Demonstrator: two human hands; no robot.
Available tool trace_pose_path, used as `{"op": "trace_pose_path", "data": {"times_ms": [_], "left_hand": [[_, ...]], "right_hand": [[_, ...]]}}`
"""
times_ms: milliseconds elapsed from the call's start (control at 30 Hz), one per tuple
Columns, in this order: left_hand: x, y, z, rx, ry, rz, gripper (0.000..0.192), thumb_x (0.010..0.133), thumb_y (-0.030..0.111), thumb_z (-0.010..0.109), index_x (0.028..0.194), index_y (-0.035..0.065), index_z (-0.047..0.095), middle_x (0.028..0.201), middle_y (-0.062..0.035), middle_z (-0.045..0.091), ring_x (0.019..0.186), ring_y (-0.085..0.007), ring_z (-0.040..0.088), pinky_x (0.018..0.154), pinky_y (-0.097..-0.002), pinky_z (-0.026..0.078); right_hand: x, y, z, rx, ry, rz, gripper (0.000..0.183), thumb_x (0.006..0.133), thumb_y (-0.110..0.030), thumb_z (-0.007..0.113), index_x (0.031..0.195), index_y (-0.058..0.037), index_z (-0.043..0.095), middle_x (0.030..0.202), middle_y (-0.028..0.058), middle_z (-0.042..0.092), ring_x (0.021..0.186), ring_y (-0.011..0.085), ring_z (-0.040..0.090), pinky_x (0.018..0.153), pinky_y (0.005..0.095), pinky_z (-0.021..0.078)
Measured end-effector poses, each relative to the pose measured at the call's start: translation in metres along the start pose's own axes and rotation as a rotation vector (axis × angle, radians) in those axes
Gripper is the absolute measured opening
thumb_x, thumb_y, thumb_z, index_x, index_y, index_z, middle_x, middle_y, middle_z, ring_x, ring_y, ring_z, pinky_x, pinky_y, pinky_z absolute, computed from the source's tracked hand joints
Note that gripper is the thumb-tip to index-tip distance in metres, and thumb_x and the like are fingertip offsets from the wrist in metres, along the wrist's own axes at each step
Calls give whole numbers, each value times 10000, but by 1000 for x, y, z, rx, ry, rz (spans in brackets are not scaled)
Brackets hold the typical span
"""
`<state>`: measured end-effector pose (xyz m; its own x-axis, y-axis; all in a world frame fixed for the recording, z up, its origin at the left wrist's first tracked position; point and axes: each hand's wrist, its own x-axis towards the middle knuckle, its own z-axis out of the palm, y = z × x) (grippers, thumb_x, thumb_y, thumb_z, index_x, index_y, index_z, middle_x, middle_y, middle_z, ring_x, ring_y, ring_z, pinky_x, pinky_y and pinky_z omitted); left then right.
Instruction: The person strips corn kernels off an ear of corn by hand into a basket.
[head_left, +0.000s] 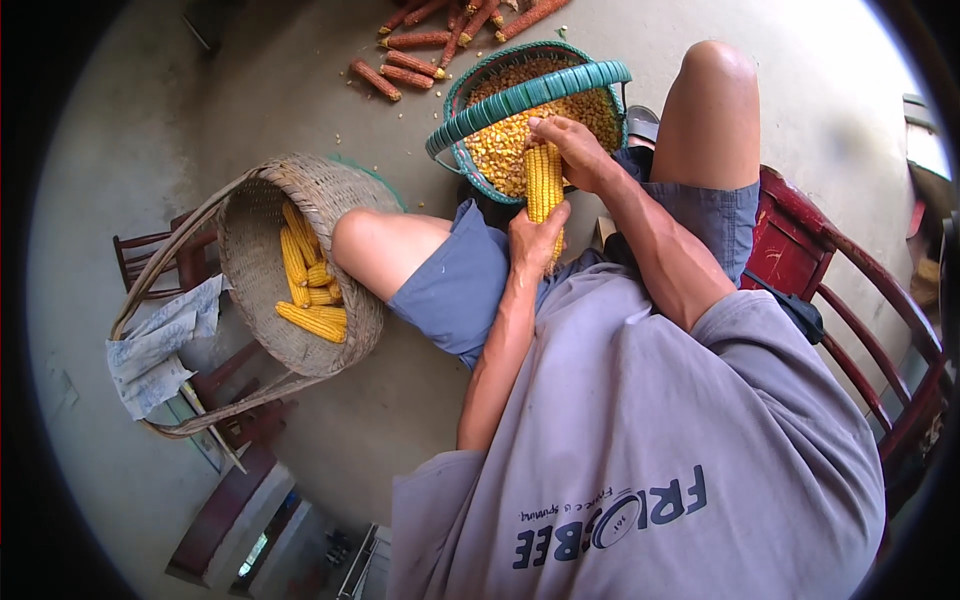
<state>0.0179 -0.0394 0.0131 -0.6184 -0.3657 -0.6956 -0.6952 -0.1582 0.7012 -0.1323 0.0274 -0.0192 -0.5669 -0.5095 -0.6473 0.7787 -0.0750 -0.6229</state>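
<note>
My left hand (535, 238) grips the lower part of a yellow corn cob (544, 184), which points away from me. At its far end is my right hand (574, 150), thumb and fingers bent around the tip; whether it grips the cob or loose kernels is hard to see. Both hands are at the near rim of a green woven basket (459, 161) with a wrapped arched handle (536, 94). Loose yellow corn kernels (491, 154) fill much of that basket.
Left of my knee, a large wicker basket (251, 262) lies tipped, holding several unshelled corn cobs (311, 322). Several bare reddish cobs (416, 39) lie on the concrete floor (360, 420) beyond the green basket. A red wooden chair (795, 232) stands at right, small wooden chairs (154, 259) at left.
</note>
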Motion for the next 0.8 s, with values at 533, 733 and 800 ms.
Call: {"op": "trace_pose_path", "data": {"times_ms": [533, 733, 800], "left_hand": [[1, -4, 3, -54, 11, -14, 292, 855, 301, 748, 869, 35, 627, 620, -52, 596, 461, -146, 568, 423, -298, 466], [0, -4, 6, 165, 95, 148, 298, 841, 318, 763, 860, 46, 644, 637, -48, 605, 470, -139, 565, 431, -299, 465], [3, -7, 3, -55, 11, 79, 311, 840, 341, 758, 877, 57, 637, 649, -54, 608, 473, -142, 570, 433, -298, 470]], "right_hand": [[5, -7, -11, 196, -142, 98, 152, 947, -145, 555, 1038, -36, 606, 955, 71, 633, 898, 192, 623, 830, 377, 531], [8, -4, -7, 112, -38, 12, 136, 934, -103, 592, 1037, -15, 600, 905, 84, 625, 811, 183, 626, 758, 325, 533], [5, -3, -8, 118, -72, -6, 155, 934, -110, 590, 1053, -11, 602, 928, 84, 630, 842, 186, 626, 785, 337, 531]]}}
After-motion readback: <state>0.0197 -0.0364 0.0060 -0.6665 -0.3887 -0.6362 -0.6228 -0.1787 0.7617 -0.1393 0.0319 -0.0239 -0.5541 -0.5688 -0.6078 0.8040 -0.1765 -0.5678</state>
